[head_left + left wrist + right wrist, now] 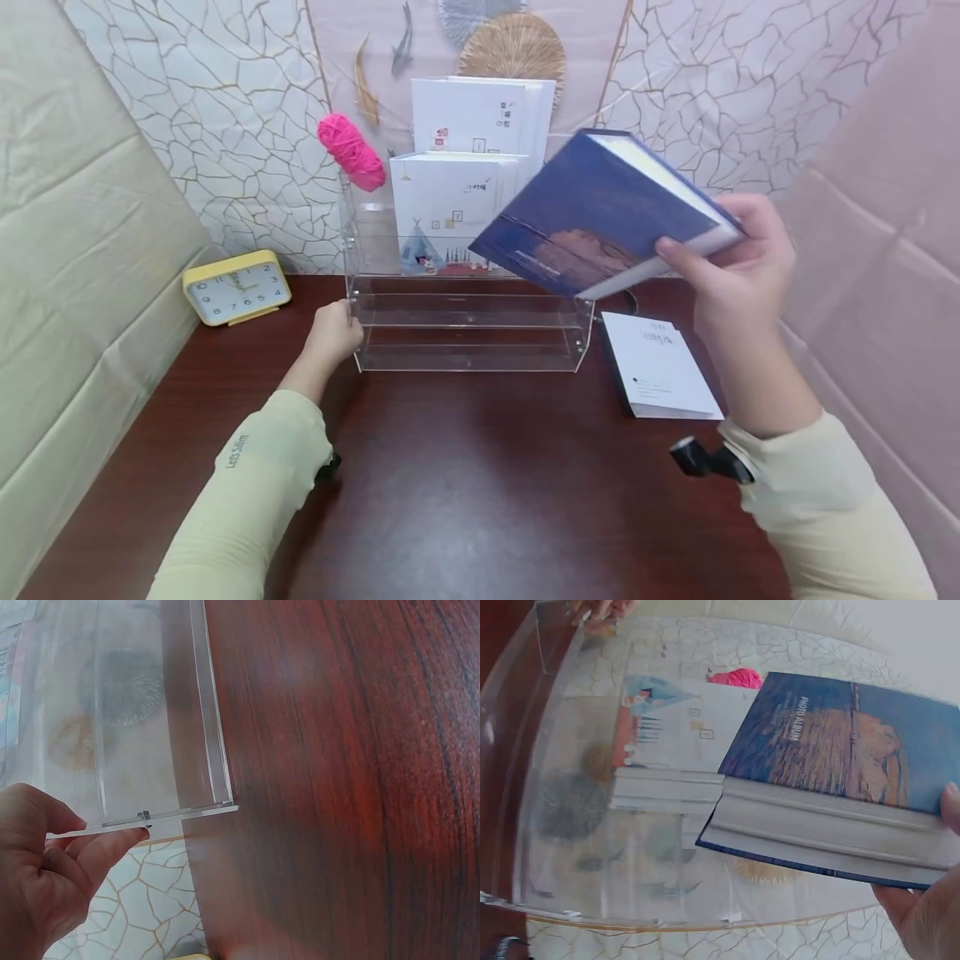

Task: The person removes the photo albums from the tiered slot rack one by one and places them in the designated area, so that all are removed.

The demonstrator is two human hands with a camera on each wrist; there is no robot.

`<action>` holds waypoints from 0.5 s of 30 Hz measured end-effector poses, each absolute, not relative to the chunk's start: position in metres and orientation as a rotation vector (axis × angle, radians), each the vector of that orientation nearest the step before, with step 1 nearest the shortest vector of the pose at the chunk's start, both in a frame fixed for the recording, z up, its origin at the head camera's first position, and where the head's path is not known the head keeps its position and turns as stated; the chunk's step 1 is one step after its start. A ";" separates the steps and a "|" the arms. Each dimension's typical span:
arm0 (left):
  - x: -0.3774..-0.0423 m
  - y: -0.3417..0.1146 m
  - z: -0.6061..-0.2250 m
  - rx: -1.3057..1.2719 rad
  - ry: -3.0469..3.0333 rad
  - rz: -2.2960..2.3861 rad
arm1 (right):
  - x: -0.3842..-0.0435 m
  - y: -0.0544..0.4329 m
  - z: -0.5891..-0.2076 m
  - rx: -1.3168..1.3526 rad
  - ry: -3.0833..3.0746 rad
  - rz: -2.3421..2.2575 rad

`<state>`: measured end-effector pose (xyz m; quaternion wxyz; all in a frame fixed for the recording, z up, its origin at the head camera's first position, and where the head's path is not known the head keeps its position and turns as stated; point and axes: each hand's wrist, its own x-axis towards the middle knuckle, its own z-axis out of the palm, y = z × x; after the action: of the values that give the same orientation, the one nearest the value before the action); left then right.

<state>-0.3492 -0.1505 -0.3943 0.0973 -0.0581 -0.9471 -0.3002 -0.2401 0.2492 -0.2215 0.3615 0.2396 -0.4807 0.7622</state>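
Observation:
A dark blue photo album is held up in my right hand, thumb on its cover and fingers behind. It tilts in the air in front of the right part of a clear acrylic rack. In the right wrist view, "PHOTO ALBUM" shows on the cover above the page edges. My left hand pinches the rack's left side panel, thumb and fingers on either face of it in the left wrist view. White albums stand on the rack's upper tiers, one with a tent picture in front of another.
A white booklet lies on the dark wooden table right of the rack. A yellow clock stands at the left. Pink yarn sits atop the rack's left side. Fabric-like walls enclose the back and both sides.

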 end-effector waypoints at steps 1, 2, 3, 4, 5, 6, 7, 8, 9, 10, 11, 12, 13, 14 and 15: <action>-0.349 -0.150 -0.394 -0.171 -2.809 -0.894 | -0.235 0.253 -0.225 0.585 -1.214 1.995; -0.349 -0.150 -0.394 -0.172 -2.811 -0.895 | -0.229 0.257 -0.229 0.549 -1.188 2.041; -0.349 -0.150 -0.394 -0.172 -2.814 -0.898 | -0.224 0.261 -0.233 0.509 -1.168 2.084; -0.348 -0.151 -0.394 -0.168 -2.815 -0.891 | -0.218 0.264 -0.238 0.469 -1.149 2.127; -0.348 -0.151 -0.394 -0.164 -2.815 -0.888 | -0.213 0.267 -0.244 0.421 -1.128 2.171; -0.348 -0.151 -0.394 -0.163 -2.813 -0.886 | -0.208 0.270 -0.250 0.360 -1.119 2.202; -0.347 -0.151 -0.393 -0.161 -2.815 -0.889 | -0.203 0.274 -0.256 0.305 -1.090 2.246; -0.347 -0.151 -0.393 -0.160 -2.816 -0.893 | -0.198 0.278 -0.263 0.245 -1.073 2.270; -0.347 -0.149 -0.394 -0.158 -2.818 -0.897 | -0.193 0.282 -0.271 0.202 -1.063 2.296; -0.347 -0.148 -0.394 -0.158 -2.820 -0.902 | -0.188 0.287 -0.279 0.146 -1.056 2.321; -0.348 -0.146 -0.395 -0.161 -2.822 -0.912 | -0.182 0.292 -0.288 0.091 -1.049 2.346; -0.348 -0.144 -0.395 -0.165 -2.824 -0.917 | -0.176 0.299 -0.296 0.034 -1.041 2.371; -0.349 -0.142 -0.396 -0.168 -2.826 -0.925 | -0.170 0.306 -0.305 -0.017 -1.025 2.407; -0.349 -0.140 -0.397 -0.171 -2.828 -0.928 | -0.165 0.313 -0.313 -0.075 -1.022 2.432; -0.350 -0.139 -0.398 -0.172 -2.831 -0.933 | -0.159 0.319 -0.322 -0.123 -1.013 2.459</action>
<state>-0.3496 -0.1387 -0.3979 0.0776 -0.0575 -0.9453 -0.3115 -0.1590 0.3194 -0.3219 0.2373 -0.0449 -0.3696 0.8973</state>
